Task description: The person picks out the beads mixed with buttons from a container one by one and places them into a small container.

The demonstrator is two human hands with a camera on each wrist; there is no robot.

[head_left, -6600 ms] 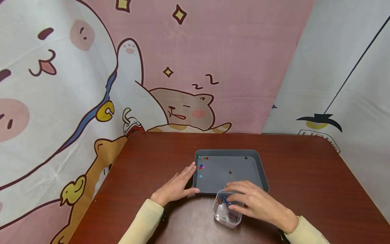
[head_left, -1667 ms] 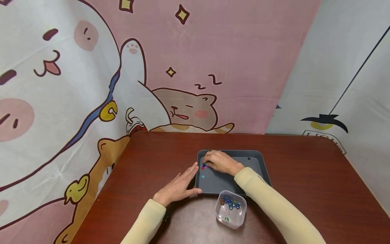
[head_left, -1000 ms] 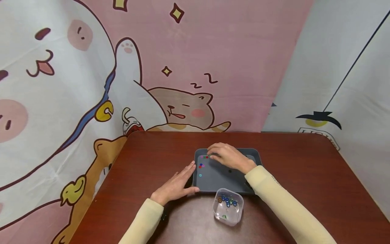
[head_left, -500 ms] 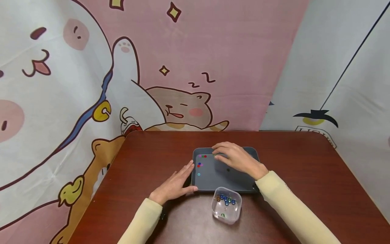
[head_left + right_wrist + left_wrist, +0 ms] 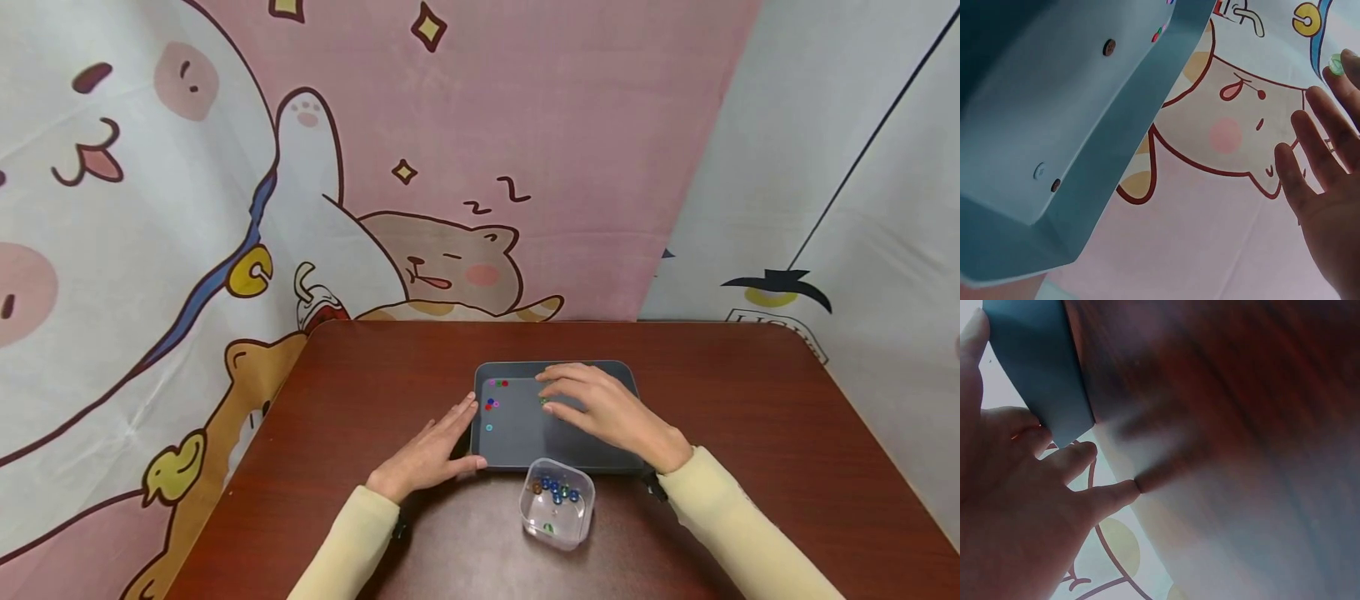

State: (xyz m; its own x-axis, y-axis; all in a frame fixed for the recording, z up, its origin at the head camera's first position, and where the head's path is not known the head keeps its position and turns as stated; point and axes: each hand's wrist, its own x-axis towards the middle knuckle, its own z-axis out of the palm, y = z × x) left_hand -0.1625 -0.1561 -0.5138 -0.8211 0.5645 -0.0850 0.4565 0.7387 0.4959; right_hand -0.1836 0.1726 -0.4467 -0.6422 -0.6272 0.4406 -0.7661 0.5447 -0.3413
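My right hand [image 5: 611, 417] is above the grey tray [image 5: 517, 442], pinching a green marble [image 5: 1335, 64] between thumb and forefinger; the other fingers are extended. At the tray's left end lie several small coloured buttons, among them a light blue button [image 5: 489, 427] and a red button [image 5: 505, 384]. A brown button [image 5: 1109, 47] shows on the tray floor in the right wrist view. My left hand [image 5: 427, 457] lies at the tray's left side, its fingers spread and straight, thumb by the near left corner [image 5: 1063, 434].
A clear plastic box [image 5: 566, 518] stands just in front of the tray, holding several blue marbles [image 5: 554, 487], an amber marble [image 5: 536, 487] and green ones. The reddish-brown table [image 5: 375, 367] reaches back to a cartoon-printed cloth [image 5: 585, 167].
My right hand has gone from the box to the tray's far left corner, picked up the green marble there, and come back right and nearer. My left hand stays at the tray's side.
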